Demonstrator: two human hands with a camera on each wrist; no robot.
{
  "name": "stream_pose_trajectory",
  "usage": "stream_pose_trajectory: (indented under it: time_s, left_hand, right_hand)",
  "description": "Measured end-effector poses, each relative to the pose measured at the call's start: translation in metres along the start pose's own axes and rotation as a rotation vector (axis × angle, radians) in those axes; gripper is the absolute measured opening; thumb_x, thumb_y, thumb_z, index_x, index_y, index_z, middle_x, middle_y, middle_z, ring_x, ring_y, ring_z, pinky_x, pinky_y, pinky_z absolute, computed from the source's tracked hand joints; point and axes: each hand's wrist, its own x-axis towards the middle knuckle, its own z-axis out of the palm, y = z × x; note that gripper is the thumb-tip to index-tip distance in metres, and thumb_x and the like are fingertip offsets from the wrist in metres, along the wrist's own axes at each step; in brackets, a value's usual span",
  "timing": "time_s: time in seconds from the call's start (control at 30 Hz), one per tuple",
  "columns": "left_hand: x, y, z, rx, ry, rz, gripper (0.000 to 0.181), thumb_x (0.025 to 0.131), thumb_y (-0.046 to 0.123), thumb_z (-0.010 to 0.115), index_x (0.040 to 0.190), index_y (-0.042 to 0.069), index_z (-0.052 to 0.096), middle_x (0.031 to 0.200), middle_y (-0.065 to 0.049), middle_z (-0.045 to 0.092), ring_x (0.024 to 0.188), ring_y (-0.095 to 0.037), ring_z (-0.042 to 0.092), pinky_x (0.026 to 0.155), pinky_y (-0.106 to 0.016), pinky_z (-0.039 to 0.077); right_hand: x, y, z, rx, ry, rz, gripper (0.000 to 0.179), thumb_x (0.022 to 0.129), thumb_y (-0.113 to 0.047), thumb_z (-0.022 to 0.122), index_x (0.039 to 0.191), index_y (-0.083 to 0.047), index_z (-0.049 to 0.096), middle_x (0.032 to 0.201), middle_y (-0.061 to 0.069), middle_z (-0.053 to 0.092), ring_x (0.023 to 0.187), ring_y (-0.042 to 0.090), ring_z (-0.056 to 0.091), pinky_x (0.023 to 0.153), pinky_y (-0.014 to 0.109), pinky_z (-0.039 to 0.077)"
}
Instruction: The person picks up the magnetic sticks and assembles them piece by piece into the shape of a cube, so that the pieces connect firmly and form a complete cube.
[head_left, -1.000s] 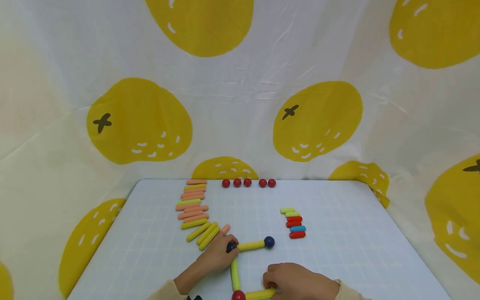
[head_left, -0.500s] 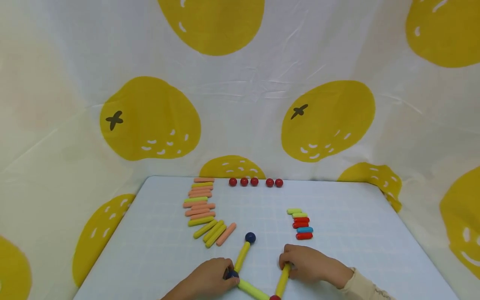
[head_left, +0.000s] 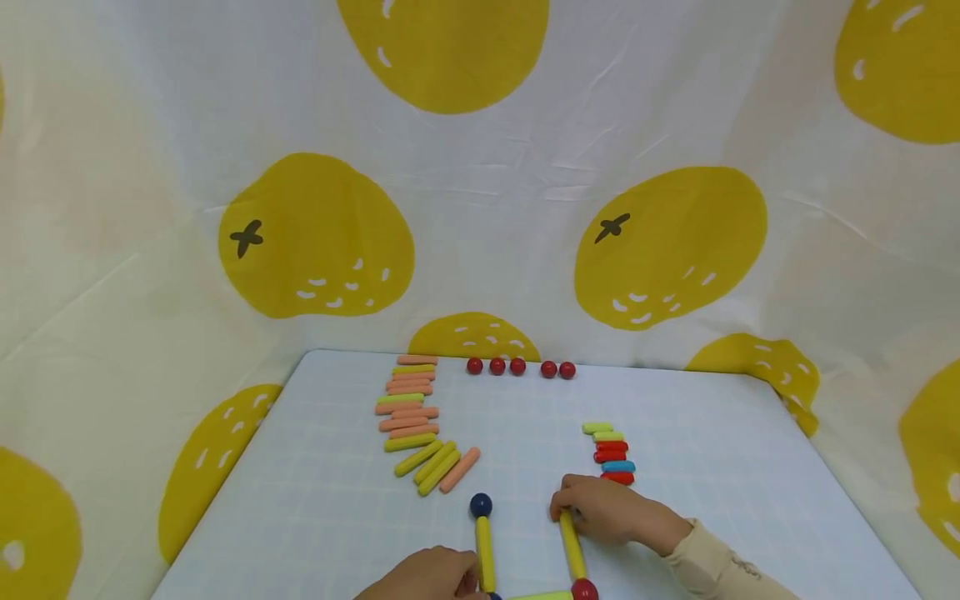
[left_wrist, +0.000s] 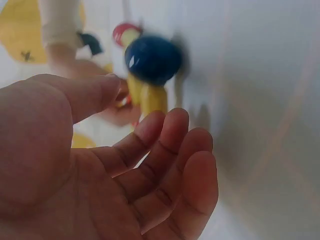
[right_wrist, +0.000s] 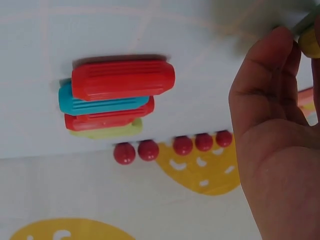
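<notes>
On the table near its front lies a three-sided frame of toy rods and balls. Its left yellow rod (head_left: 486, 552) ends in a navy ball (head_left: 481, 505) at the far end. A second navy ball (left_wrist: 154, 59) joins that rod to a yellow-green rod (head_left: 542, 596), and a red ball (head_left: 585, 590) forms the other corner. Beside the near navy ball is my left hand (head_left: 431, 577), its fingers loosely bent, thumb and fingertips apart around no object. My right hand (head_left: 603, 508) pinches the far end of the right yellow rod (head_left: 572, 546).
Several long salmon rods (head_left: 461, 470) and yellow rods (head_left: 437, 472) form a curved row at the left. Short red rods (right_wrist: 122, 79), a blue rod (head_left: 618, 467) and lime rods (head_left: 597, 427) lie beyond my right hand. Several red balls (head_left: 518, 367) line the back edge.
The frame has swung counterclockwise, so its side rods now point away from me. My right hand has moved forward with its rod; my left hand has come nearer and loosened from the navy ball.
</notes>
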Motion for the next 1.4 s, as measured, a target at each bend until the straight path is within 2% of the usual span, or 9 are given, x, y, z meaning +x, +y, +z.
stream_pose_trajectory:
  time_s: [0.1, 0.2, 0.3, 0.37, 0.53, 0.67, 1.03, 1.23, 1.4]
  left_hand:
    - [-0.011, 0.010, -0.020, -0.043, 0.091, -0.021, 0.026, 0.093, 0.045, 0.071, 0.093, 0.021, 0.062, 0.068, 0.005, 0.056, 0.058, -0.011, 0.049, 0.055, -0.027, 0.038]
    - [-0.014, 0.019, -0.035, -0.050, 0.195, -0.026, 0.041, 0.094, 0.046, 0.070, 0.120, 0.016, 0.060, 0.069, 0.005, 0.057, 0.057, -0.013, 0.050, 0.053, -0.027, 0.038]
    - [-0.008, 0.024, -0.039, -0.046, 0.245, -0.028, 0.064, 0.095, 0.049, 0.067, 0.144, 0.013, 0.048, 0.069, 0.006, 0.057, 0.057, -0.013, 0.051, 0.054, -0.027, 0.037]
    - [-0.001, 0.026, -0.037, -0.060, 0.242, -0.043, 0.071, 0.094, 0.051, 0.067, 0.150, 0.013, 0.044, 0.069, 0.005, 0.057, 0.057, -0.014, 0.050, 0.054, -0.028, 0.035]
    - [0.019, 0.026, -0.026, -0.060, 0.254, -0.050, 0.067, 0.093, 0.052, 0.069, 0.147, 0.018, 0.048, 0.064, 0.003, 0.053, 0.054, -0.017, 0.048, 0.052, -0.031, 0.032]
    - [0.031, 0.022, -0.026, -0.014, 0.278, -0.027, 0.058, 0.092, 0.048, 0.071, 0.140, 0.022, 0.055, 0.071, 0.004, 0.058, 0.060, -0.016, 0.052, 0.055, -0.034, 0.038]
    - [0.039, 0.015, -0.034, -0.140, 0.286, 0.004, 0.045, 0.090, 0.039, 0.076, 0.130, 0.025, 0.062, 0.071, 0.003, 0.058, 0.060, -0.015, 0.051, 0.053, -0.030, 0.035]
    - [0.037, 0.015, -0.040, -0.155, 0.288, 0.009, 0.042, 0.091, 0.037, 0.076, 0.128, 0.023, 0.063, 0.072, 0.002, 0.058, 0.063, -0.015, 0.052, 0.055, -0.030, 0.037]
    - [0.036, 0.012, -0.039, -0.165, 0.285, 0.065, 0.041, 0.091, 0.035, 0.075, 0.127, 0.022, 0.063, 0.069, 0.003, 0.057, 0.059, -0.013, 0.051, 0.052, -0.027, 0.036]
  right_hand:
    - [0.001, 0.000, 0.001, 0.009, 0.000, 0.003, 0.027, 0.091, -0.005, 0.070, 0.102, -0.029, 0.073, 0.094, -0.013, 0.057, 0.081, 0.001, 0.049, 0.075, 0.021, 0.049]
    - [0.000, 0.000, 0.002, 0.012, -0.005, 0.021, 0.027, 0.091, -0.005, 0.070, 0.103, -0.030, 0.073, 0.095, -0.014, 0.057, 0.082, 0.001, 0.049, 0.076, 0.021, 0.050]
    - [-0.001, 0.001, 0.003, 0.016, -0.003, 0.033, 0.028, 0.090, -0.005, 0.071, 0.103, -0.030, 0.073, 0.096, -0.014, 0.058, 0.083, 0.002, 0.050, 0.077, 0.022, 0.051]
    - [-0.002, 0.001, 0.003, 0.024, -0.003, 0.036, 0.028, 0.090, -0.005, 0.072, 0.104, -0.030, 0.073, 0.096, -0.014, 0.058, 0.083, 0.003, 0.051, 0.078, 0.023, 0.052]
    - [-0.002, 0.001, 0.007, 0.048, -0.004, 0.031, 0.028, 0.090, -0.006, 0.073, 0.105, -0.029, 0.074, 0.096, -0.015, 0.059, 0.083, 0.003, 0.052, 0.079, 0.023, 0.052]
    - [-0.001, 0.002, 0.010, 0.061, -0.006, 0.029, 0.028, 0.089, -0.007, 0.075, 0.105, -0.029, 0.074, 0.095, -0.016, 0.058, 0.083, 0.002, 0.051, 0.077, 0.022, 0.051]
    - [-0.004, -0.007, -0.010, 0.031, -0.025, 0.091, 0.027, 0.090, -0.007, 0.073, 0.109, -0.027, 0.074, 0.097, -0.012, 0.061, 0.088, 0.003, 0.055, 0.080, 0.025, 0.054]
    - [0.038, -0.022, -0.027, 0.089, 0.025, 0.053, 0.031, 0.096, -0.021, 0.072, 0.126, -0.021, 0.067, 0.096, -0.008, 0.066, 0.082, 0.006, 0.057, 0.077, 0.025, 0.054]
    - [0.080, -0.030, -0.031, 0.137, 0.021, 0.004, 0.040, 0.097, -0.022, 0.071, 0.136, -0.020, 0.059, 0.094, -0.007, 0.070, 0.079, 0.005, 0.059, 0.077, 0.022, 0.054]
